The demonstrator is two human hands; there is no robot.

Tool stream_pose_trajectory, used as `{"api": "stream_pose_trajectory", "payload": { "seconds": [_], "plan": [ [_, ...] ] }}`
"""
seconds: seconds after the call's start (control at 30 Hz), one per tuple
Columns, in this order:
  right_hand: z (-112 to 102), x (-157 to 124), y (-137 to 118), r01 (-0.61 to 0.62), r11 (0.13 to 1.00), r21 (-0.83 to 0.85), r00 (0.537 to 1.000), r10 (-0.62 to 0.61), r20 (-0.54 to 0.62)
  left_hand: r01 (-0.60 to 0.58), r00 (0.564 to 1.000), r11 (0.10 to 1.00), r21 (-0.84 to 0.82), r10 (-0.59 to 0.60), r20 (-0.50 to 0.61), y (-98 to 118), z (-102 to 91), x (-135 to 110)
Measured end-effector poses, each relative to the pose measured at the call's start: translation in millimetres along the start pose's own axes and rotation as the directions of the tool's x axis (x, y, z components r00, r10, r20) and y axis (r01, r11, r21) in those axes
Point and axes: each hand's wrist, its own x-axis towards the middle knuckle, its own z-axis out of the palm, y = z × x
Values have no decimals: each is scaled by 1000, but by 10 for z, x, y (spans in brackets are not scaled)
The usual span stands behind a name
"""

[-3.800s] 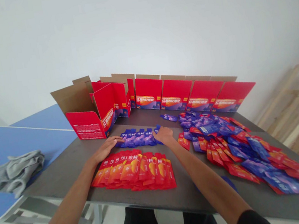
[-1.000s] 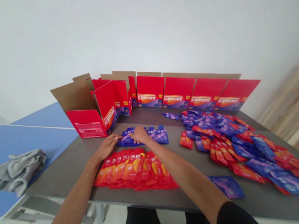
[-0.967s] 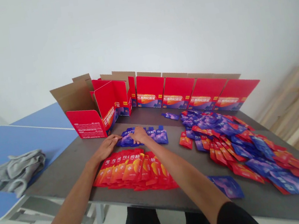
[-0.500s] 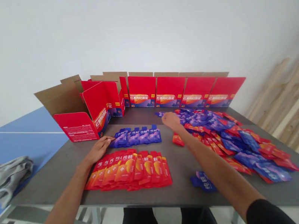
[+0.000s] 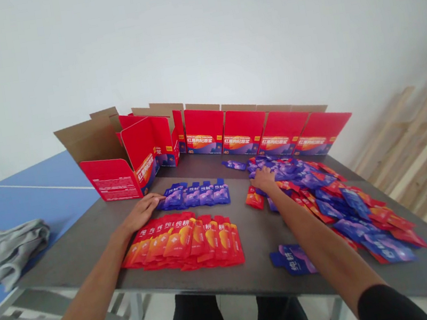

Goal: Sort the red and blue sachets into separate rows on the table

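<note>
My left hand lies on the table with its fingers stretched out, fingertips against the left end of a row of purple pouches. In front of that row, closer to me, red pouches overlap in a fanned layer. At the left edge of a mixed pile of purple and red pouches, my right hand reaches down with its fingers apart, touching purple ones. A single red pouch lies just left of my right wrist. One purple pouch rests alone beyond the hand.
Open red cartons line the back, and a larger-looking carton stands at the left. Near the front edge, a purple pouch lies partly under my right forearm. Grey cloth sits on a blue table.
My right hand has moved right, from near the lone purple pouch at the back to the pile's left edge, and its fingers have spread. My left hand has stayed in place.
</note>
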Motion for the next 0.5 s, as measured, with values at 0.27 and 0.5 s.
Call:
{"api": "stream_pose_trajectory", "payload": {
  "seconds": [0.27, 0.5],
  "plan": [
    [-8, 1, 17, 131, 991, 35, 990, -129, -52, -35, 999, 999, -25, 36, 41, 10, -4, -22],
    [-163, -230, -434, 384, 919, 89, 914, -364, -181, -50, 992, 998, -46, 55, 110, 1, -12, -35]
  ]
}}
